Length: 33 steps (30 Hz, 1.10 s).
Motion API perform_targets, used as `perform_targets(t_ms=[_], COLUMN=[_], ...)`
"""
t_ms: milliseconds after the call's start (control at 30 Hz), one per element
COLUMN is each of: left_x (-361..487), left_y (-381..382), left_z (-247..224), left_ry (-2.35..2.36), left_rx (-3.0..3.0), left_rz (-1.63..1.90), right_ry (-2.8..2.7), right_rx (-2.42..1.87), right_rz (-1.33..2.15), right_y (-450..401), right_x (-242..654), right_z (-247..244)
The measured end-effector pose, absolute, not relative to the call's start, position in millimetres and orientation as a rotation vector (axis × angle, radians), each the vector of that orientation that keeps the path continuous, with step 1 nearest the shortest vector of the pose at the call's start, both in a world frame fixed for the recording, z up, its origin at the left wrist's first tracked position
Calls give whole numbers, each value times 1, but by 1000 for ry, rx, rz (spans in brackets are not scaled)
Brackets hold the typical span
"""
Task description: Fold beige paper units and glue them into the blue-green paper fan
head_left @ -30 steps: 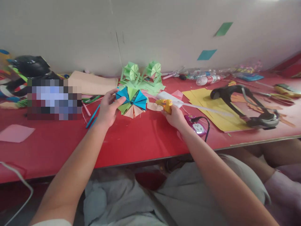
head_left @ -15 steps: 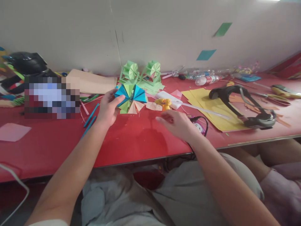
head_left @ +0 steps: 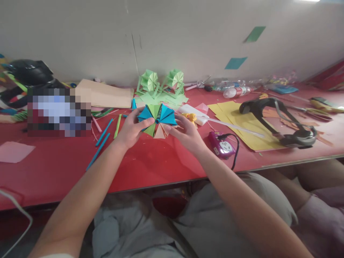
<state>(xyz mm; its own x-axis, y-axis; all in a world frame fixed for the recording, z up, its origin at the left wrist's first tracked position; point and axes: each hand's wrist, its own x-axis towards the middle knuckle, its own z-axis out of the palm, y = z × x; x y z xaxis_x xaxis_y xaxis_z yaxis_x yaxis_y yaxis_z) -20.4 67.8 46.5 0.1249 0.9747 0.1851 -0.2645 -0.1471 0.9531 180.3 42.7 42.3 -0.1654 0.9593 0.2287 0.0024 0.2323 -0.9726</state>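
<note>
A folded paper rosette (head_left: 156, 119) with blue, green and peach pleats is held above the red table (head_left: 161, 165). My left hand (head_left: 133, 129) grips its left side, the thumb lying over a blue pleat. On the opposite side my right hand (head_left: 186, 132) is closed on the rosette's right edge, thumb in front and fingers behind. Just behind my right hand lies a yellow hot glue gun (head_left: 191, 117), partly covered by the fingers. Rolled paper strips in blue (head_left: 99, 152) and green (head_left: 117, 126) rest left of my left hand.
Two green paper wheel models (head_left: 161, 84) stand at the wall. A purple power socket (head_left: 221, 145) with a black cord sits right of my hands. Farther right are yellow paper sheets (head_left: 242, 132), a black headset (head_left: 279, 118) and plastic bottles (head_left: 236, 91). Someone's legs show at lower right.
My right hand has moved left from beside the glue gun and taken hold of the rosette. The rosette and my left hand have shifted slightly right and nearer, uncovering the green strip.
</note>
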Motion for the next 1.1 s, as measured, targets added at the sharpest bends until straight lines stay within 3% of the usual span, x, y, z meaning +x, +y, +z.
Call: perform_targets(t_ms=[567, 1100], left_x=[-27, -45], left_y=[71, 74], left_z=[36, 41], left_ry=[878, 981], left_rx=[1374, 1579], left_rz=[1257, 1299], right_ry=[-1478, -1324], right_rx=[-991, -1007], right_rz=[1091, 1250], right_y=[43, 44], right_x=[179, 182], right_z=[41, 44])
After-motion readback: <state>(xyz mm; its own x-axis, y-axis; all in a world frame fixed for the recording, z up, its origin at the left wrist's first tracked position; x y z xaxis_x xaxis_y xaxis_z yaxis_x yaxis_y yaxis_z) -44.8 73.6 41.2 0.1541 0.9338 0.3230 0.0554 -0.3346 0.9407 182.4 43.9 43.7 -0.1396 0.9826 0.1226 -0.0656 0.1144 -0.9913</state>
